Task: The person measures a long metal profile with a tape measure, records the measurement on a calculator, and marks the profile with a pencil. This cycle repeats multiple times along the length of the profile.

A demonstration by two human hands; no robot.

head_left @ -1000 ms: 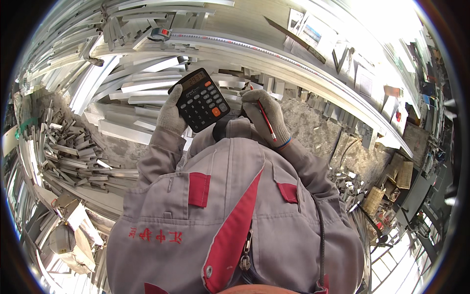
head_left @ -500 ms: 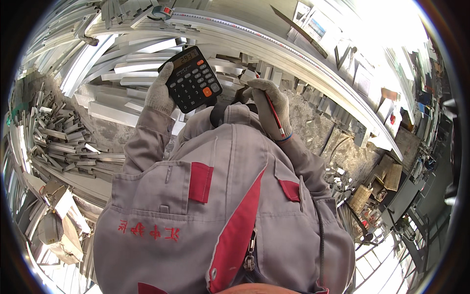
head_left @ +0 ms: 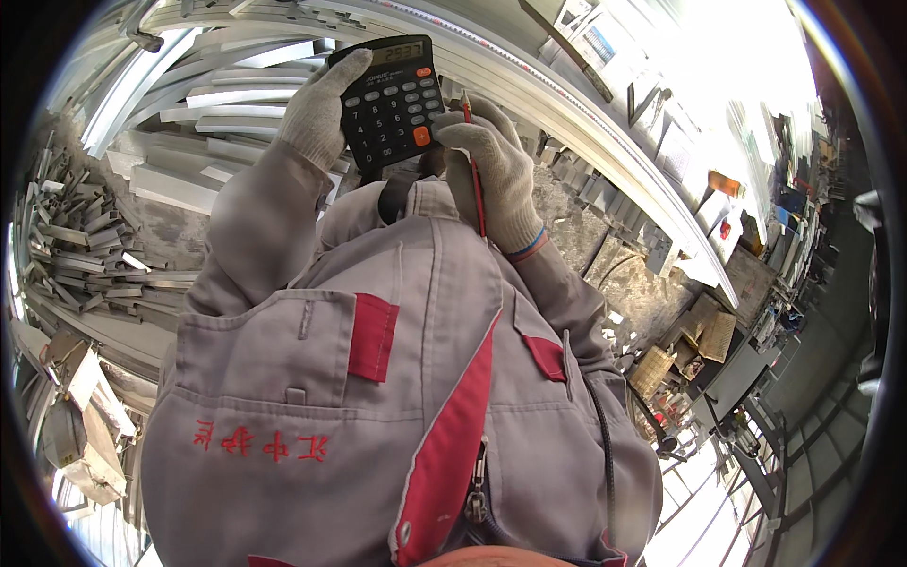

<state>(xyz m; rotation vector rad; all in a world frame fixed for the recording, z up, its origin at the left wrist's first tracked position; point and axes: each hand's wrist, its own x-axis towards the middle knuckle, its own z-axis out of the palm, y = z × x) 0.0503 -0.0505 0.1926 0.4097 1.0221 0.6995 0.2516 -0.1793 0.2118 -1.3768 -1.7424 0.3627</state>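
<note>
My left hand (head_left: 321,109), in a whitish knit glove, grips a black calculator (head_left: 387,109) by its left side, the thumb lying along the upper edge. The calculator has grey and orange keys and a lit display facing me. My right hand (head_left: 496,165), gloved the same way, is curled just right of the keypad. Between its fingers a red pencil (head_left: 475,175) stands nearly upright, point up. The right fingertips come close to the calculator's right edge; whether they touch a key I cannot tell.
Beyond my hands a long pale metal profile (head_left: 567,123) crosses with a tape measure (head_left: 472,40) stretched along it. A long blade-like tool (head_left: 567,52) lies on the far bench. Stacked metal strips (head_left: 236,99) and a heap of offcuts (head_left: 85,231) fill the left. Cardboard boxes (head_left: 704,331) stand lower right.
The calculator has risen and turned more upright in my left hand. My right hand has moved left, nearer the keypad, with the pencil now steeper. The whole view has shifted slightly.
</note>
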